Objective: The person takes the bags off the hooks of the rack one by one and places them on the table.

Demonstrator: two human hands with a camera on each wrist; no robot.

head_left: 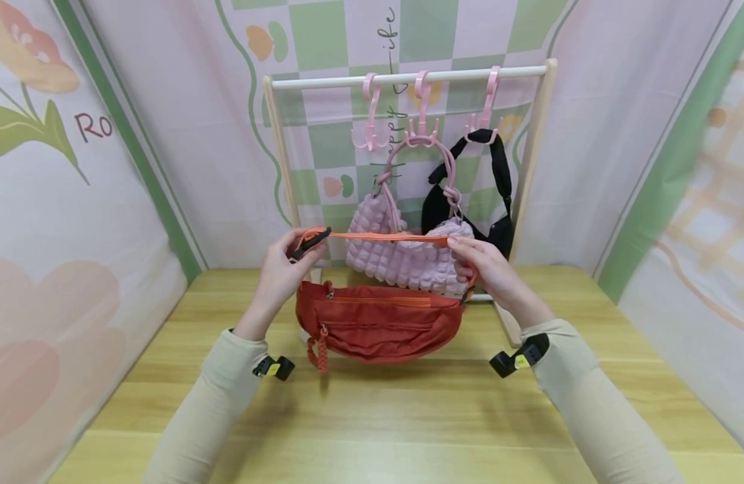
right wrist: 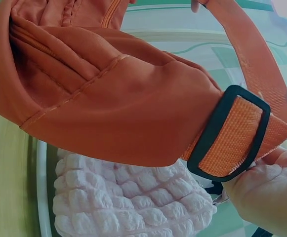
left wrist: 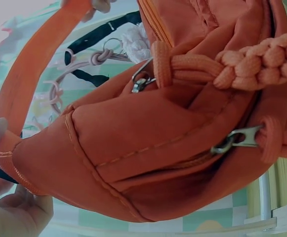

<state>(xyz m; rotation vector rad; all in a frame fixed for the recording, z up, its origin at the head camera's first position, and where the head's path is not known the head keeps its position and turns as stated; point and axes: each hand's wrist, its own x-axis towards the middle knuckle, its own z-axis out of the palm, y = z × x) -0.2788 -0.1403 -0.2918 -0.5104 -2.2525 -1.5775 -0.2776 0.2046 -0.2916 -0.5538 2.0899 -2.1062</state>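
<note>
A red-orange waist bag [head_left: 378,329] with zippers and a braided pull [left wrist: 262,61] hangs in front of the rack, over the wooden table. Its orange strap [head_left: 384,236] runs straight between both hands above the bag. At the strap's left end my left hand [head_left: 281,269] pinches it beside a black buckle [head_left: 311,243]. On the other side my right hand [head_left: 489,272] grips the strap's right end, with a black slider [right wrist: 227,133] close by in the right wrist view. Behind the strap hangs a lilac puffy bag [head_left: 402,262], partly covered by the waist bag.
A rack with a white rail [head_left: 335,82] and wooden posts stands at the back. Pink hooks [head_left: 370,114] hang from it; the left one carries nothing, the middle one the lilac bag, the right one a black bag [head_left: 501,232]. Printed curtains [head_left: 75,269] enclose the wooden table [head_left: 372,423].
</note>
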